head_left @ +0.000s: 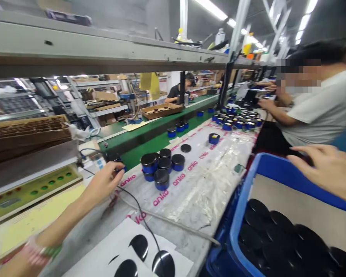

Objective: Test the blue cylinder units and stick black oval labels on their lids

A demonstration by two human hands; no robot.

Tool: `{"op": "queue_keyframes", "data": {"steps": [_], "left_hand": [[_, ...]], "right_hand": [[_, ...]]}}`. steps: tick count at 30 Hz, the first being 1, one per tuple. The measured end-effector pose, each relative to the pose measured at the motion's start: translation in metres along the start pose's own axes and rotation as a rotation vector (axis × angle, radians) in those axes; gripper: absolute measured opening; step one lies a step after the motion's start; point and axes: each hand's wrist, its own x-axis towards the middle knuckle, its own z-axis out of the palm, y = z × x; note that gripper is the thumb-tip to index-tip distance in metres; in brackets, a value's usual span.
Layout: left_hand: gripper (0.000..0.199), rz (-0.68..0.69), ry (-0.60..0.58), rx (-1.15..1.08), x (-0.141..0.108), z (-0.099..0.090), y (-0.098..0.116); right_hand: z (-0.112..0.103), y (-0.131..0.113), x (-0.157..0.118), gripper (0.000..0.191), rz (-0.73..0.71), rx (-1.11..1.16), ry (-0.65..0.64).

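At the edge of the green conveyor, my left hand (pixel 108 179) has its fingers curled round a blue canister with a black top (pixel 121 164), which they partly hide. My right hand (pixel 328 169) is over the rim of a blue bin (pixel 235 227), fingers apart and nothing in them. Several glossy black discs (pixel 281 223) lie inside that bin. Between my hands, a cluster of blue canisters with black lids (pixel 162 179) stands on the bench, some stacked. A loose black lid (pixel 186 148) lies just beyond them.
Printed plastic film (pixel 196 184) covers the bench. White sheets with black discs (pixel 164 263) lie in front, crossed by a thin black cable (pixel 140 207). Co-workers sit at the right (pixel 323 96) and across the conveyor (pixel 174 92). A long shelf (pixel 118 50) runs overhead.
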Motion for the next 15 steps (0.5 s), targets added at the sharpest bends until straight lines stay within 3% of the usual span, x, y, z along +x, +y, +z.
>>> {"op": "queue_keyframes", "data": {"steps": [4,7,10,15], "left_hand": [[0.032,-0.154,0.027,0.159,0.073,0.0,-0.011],[0.037,-0.334,-0.039,0.255,0.108,0.014,-0.02],[0.035,-0.43,-0.122,0.31,0.12,0.029,-0.021],[0.037,-0.465,-0.104,0.392,0.114,0.042,-0.014]], "right_hand": [[0.036,-0.148,0.055,0.045,-0.369,0.164,-0.11],[0.066,-0.231,0.082,0.039,-0.484,0.192,-0.193],[0.104,-0.279,0.111,0.042,-0.504,0.205,-0.257],[0.17,-0.321,0.167,0.038,-0.455,0.236,-0.379]]}}
